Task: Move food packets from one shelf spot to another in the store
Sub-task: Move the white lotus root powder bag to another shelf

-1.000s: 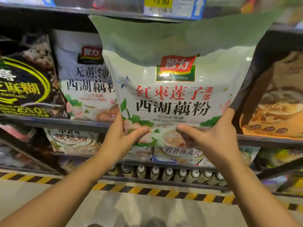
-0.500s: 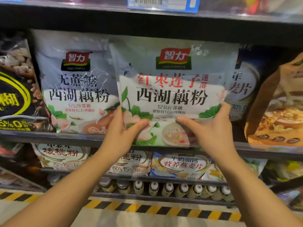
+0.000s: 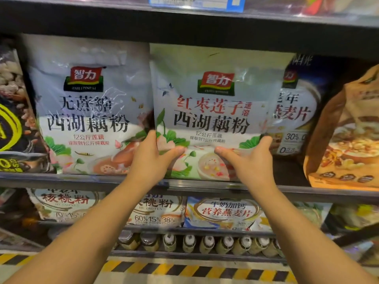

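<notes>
- where the middle shelf [image 3: 61,178] runs across the view, standing upright on it: a pale green packet [image 3: 213,103], bottom edge at the shelf's front lip.
- gripped low on both sides: left hand [image 3: 152,158] at the lower left corner, right hand [image 3: 250,162] at the lower right corner.
- left thumb laid across the front of the packet, pointing right; fingers tucked behind the left edge, out of sight.
- right thumb laid across the front, pointing left; fingers wrapped round the right edge.
- thumbs near each other over the printed bowl, not touching.
- both hands closed on the packet, most of its face rising above them.
- just beside it on the left: a white packet [image 3: 88,111] of the same brand, edges touching or overlapping slightly, cannot tell which.
- behind its right edge: a blue packet [image 3: 297,111], partly hidden.
- further right: an orange-brown bag [image 3: 348,140], leaning.
- far left: a dark bag [image 3: 14,119], cut off by the frame.
- below: a lower shelf of more packets [image 3: 223,212], then a row of small bottles [image 3: 207,243].
- on the floor: yellow and black striped tape [image 3: 184,270].
</notes>
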`<act>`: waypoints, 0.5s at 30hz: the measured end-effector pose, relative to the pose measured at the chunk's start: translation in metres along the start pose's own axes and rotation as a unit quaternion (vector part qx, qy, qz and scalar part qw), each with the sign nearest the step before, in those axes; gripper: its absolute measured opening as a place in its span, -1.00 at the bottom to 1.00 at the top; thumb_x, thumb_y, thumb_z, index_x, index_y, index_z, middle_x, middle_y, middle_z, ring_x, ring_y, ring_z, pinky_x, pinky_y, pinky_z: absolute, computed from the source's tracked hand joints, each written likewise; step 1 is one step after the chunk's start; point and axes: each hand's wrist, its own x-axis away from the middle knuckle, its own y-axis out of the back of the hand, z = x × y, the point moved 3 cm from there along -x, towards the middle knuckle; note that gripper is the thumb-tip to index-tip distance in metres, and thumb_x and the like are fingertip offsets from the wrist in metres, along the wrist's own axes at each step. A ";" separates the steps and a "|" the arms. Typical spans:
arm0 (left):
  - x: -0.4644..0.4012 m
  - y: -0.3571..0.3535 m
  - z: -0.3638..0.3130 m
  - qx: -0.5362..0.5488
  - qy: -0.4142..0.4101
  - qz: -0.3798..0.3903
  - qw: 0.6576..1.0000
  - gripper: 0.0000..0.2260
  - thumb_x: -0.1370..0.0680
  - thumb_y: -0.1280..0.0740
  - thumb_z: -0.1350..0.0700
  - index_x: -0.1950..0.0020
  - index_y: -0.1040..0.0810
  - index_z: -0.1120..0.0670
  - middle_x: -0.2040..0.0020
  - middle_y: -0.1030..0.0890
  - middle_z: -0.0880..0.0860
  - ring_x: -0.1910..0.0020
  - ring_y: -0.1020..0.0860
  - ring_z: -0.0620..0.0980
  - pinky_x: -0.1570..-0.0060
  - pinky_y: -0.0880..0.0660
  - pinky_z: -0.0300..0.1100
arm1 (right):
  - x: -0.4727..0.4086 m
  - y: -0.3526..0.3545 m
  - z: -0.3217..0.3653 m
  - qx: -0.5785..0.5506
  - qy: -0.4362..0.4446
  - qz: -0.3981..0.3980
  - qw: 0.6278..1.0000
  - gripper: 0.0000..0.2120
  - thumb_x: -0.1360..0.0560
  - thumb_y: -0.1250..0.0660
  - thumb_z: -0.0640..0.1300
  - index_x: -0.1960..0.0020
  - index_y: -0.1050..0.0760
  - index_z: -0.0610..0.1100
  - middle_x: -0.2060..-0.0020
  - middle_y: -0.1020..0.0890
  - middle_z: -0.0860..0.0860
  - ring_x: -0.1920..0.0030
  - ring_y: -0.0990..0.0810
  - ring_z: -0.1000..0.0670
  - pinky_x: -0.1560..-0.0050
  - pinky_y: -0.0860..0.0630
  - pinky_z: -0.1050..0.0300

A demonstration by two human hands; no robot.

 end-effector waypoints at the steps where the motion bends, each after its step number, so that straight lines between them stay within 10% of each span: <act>1: 0.000 -0.002 0.003 -0.016 0.011 0.003 1.000 -0.67 -0.45 -0.58 -0.08 -0.03 -0.46 -0.14 0.04 -0.67 -0.20 0.04 -0.63 -0.28 0.14 -0.54 -0.30 | 0.000 -0.003 -0.004 0.002 -0.007 0.008 1.000 -0.24 -0.24 -0.73 0.09 -0.14 -0.25 -0.03 -0.03 -0.55 0.18 -0.02 -0.57 0.25 0.17 -0.49 0.49; 4: -0.002 -0.004 0.008 -0.042 0.034 -0.009 0.998 -0.62 -0.43 -0.60 -0.07 -0.08 -0.47 -0.07 0.02 -0.66 -0.16 0.02 -0.64 -0.16 0.11 -0.57 -0.16 | -0.003 -0.009 -0.005 0.007 -0.012 0.021 1.000 -0.26 -0.25 -0.73 0.07 -0.13 -0.27 -0.04 -0.06 -0.55 0.09 -0.05 -0.56 0.20 0.12 -0.49 0.51; 9: -0.005 0.000 0.007 -0.069 0.078 -0.012 0.994 -0.60 -0.39 -0.62 -0.12 0.01 -0.47 -0.03 0.08 -0.68 -0.01 0.14 -0.67 0.07 0.18 -0.63 0.07 | 0.001 -0.018 0.002 0.033 -0.033 0.031 0.998 -0.28 -0.30 -0.69 0.11 -0.14 -0.28 -0.14 -0.14 -0.55 -0.11 -0.15 -0.58 -0.11 -0.15 -0.59 -0.10; 15: 0.005 0.004 -0.006 -0.086 0.094 -0.033 0.991 -0.61 -0.37 -0.64 -0.11 0.03 -0.50 -0.01 0.11 -0.69 0.00 0.15 -0.68 0.10 0.14 -0.66 0.16 | -0.003 -0.011 0.015 0.068 -0.093 0.098 0.989 -0.20 -0.32 -0.67 0.15 -0.26 -0.28 -0.21 -0.26 -0.50 -0.15 -0.29 -0.51 -0.15 -0.26 -0.54 -0.10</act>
